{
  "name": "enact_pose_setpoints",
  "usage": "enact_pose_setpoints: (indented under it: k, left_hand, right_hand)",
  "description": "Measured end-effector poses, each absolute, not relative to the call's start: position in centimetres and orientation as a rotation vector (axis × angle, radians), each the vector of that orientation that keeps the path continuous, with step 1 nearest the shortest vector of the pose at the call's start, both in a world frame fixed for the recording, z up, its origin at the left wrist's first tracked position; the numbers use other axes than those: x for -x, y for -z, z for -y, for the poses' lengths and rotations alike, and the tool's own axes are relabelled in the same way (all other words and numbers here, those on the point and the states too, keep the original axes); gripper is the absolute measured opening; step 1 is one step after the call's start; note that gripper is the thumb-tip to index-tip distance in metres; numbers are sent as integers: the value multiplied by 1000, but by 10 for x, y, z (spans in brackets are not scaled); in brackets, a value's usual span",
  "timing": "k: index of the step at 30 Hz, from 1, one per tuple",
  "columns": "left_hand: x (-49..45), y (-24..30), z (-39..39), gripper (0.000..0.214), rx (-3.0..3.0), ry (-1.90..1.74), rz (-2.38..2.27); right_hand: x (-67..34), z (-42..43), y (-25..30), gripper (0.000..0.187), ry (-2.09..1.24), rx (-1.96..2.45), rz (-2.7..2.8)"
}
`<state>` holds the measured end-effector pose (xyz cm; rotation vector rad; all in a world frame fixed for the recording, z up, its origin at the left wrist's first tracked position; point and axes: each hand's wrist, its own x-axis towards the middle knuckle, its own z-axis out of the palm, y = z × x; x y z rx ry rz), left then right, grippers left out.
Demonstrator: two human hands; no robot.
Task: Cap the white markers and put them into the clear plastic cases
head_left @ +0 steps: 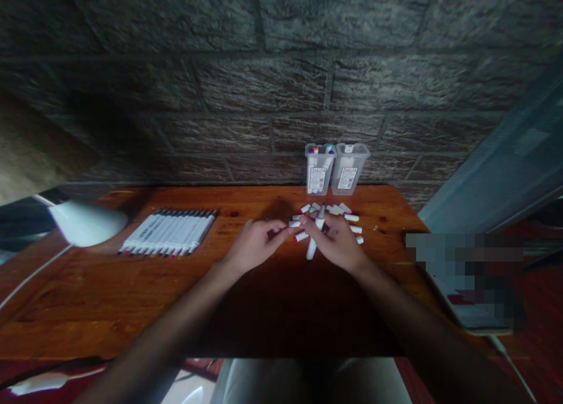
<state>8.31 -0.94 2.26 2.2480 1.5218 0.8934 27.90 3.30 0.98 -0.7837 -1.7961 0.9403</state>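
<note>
My right hand [338,243] is closed around a white marker [312,248], which stands tilted with its grey tip end up and its lower end toward me. Beside it, my left hand [257,244] pinches a small white marker cap [294,223] between thumb and fingertips. The cap's other end lies close to my right thumb; whether they touch I cannot tell. Around and behind my right hand several loose caps with coloured ends are scattered, among them a red-ended cap [301,236] and a yellow-ended cap [351,217]. My right hand partly hides some of them.
Two clear plastic containers [346,181] stand against the brick wall, the left one holding several markers. A row of white markers [169,233] lies on the wooden table [145,304] at left, near a white lamp [90,222]. At right, a pixelated patch covers part of the view.
</note>
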Motion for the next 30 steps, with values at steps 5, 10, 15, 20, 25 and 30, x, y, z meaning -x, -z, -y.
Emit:
enact_pose_setpoints:
  k: [5,10,15,20,25,30]
  left_hand:
    - [-84,-21,9,29,-2242,-888,-1535]
    - [-84,-20,10,28,-2248,-887,-1507]
    - [-86,-19,11,28,-2240,-868,-1521]
    - [-86,-19,10,24,-2248,-871,-1505]
    - [-82,-21,9,22,-2201,-925,-1552]
    - [-76,-21,6,28,-2099,-981,-1646]
  right_hand:
    - [-275,-32,-12,28,-1259,729,1544]
    - [-274,-26,-22,27,-1579,571,1386]
    - [-270,-17,-21,47,-1798,404,1258]
    - [-259,-1,-27,55,-1552,505,1587]
    - [-252,6,-26,54,-1454,615,1643]
    - [-252,7,-17,52,-1418,672,1699]
